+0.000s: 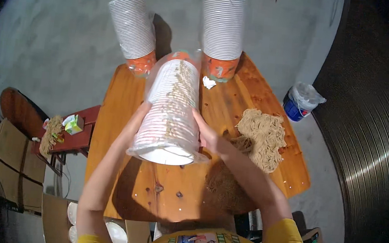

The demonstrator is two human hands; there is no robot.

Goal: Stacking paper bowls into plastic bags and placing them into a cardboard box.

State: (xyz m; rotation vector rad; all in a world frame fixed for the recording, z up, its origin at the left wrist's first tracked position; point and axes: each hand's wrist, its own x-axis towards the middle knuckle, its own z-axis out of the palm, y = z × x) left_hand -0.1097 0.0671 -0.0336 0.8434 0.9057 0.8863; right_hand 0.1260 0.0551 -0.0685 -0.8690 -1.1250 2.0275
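Note:
I hold a tall stack of white paper cups (171, 114) wrapped in clear plastic, tilted toward me above a wooden table (150, 187). My left hand (138, 116) grips its left side and my right hand (207, 134) grips its right side. Strands of dry noodles lie along the top of the wrapped stack. Two more wrapped cup stacks, one at the left (134, 29) and one at the right (222, 28), stand upright at the far end of the table, each with an orange cup at its base.
A pile of dry noodles (262, 137) lies on the table's right side. A crumpled white scrap (208, 82) sits near the far stacks. A blue and white bucket (299, 102) stands on the floor at right. A small red bench (73, 135) and cardboard boxes (13, 160) are at left.

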